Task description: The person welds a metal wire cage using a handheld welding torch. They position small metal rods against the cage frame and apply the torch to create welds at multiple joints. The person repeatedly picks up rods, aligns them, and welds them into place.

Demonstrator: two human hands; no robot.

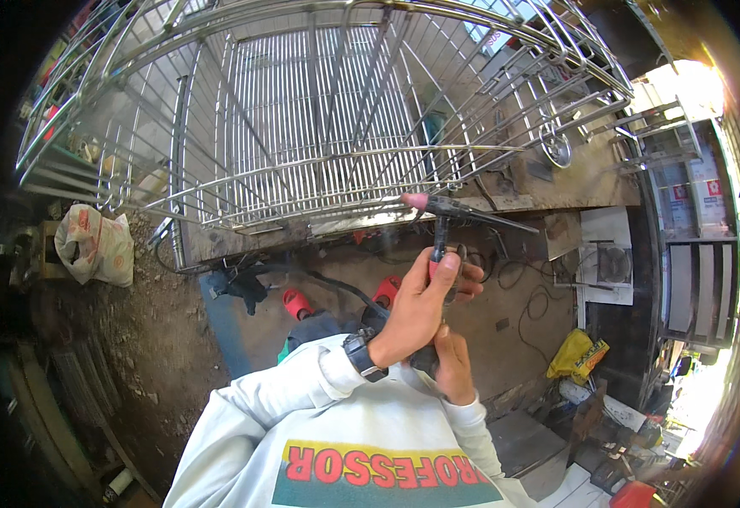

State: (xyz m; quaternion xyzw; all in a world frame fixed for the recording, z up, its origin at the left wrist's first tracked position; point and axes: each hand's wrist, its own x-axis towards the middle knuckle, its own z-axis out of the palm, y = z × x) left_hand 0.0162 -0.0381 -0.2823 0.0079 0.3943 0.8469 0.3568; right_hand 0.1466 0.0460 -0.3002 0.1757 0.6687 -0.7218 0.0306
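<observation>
A welding torch point(440, 229) with a pink nozzle point(415, 201) is held upright at the centre, its tip pointing left, close to the lower rail of a large stainless steel grille frame point(319, 127). My left hand point(420, 309), a dark watch on its wrist, grips the torch handle with the thumb up along it. Just below, my right hand point(454, 366) closes on the lower end of the handle where the cable leaves. A thin dark rod point(505, 223) sticks out to the right from the torch head. Both sleeves are white.
My feet in red sandals point(296, 302) stand on a dirt floor. A white sack point(95, 245) lies at left and a yellow bag point(574, 351) at right. Black cables point(530, 296) trail over the ground, and a fan point(613, 264) rests by the right wall.
</observation>
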